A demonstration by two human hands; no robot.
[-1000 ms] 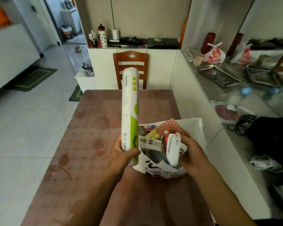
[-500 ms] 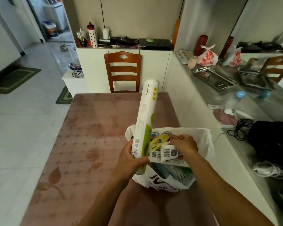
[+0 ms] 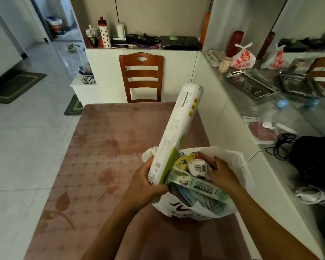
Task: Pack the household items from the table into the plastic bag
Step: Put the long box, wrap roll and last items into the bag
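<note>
Left hand (image 3: 145, 182) gripped the long white-green roll (image 3: 176, 132) by its lower end, tilted over the plastic bag (image 3: 233, 162) on the table (image 3: 101, 147). Right hand (image 3: 220, 172) was inside the bag, fingers curled on a barcoded white roll (image 3: 198, 167).

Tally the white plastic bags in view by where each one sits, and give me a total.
White plastic bag on the table: 1
Red-printed white bags on the counter: 1, plus its mirror reflection, not counted
Total: 2
</note>
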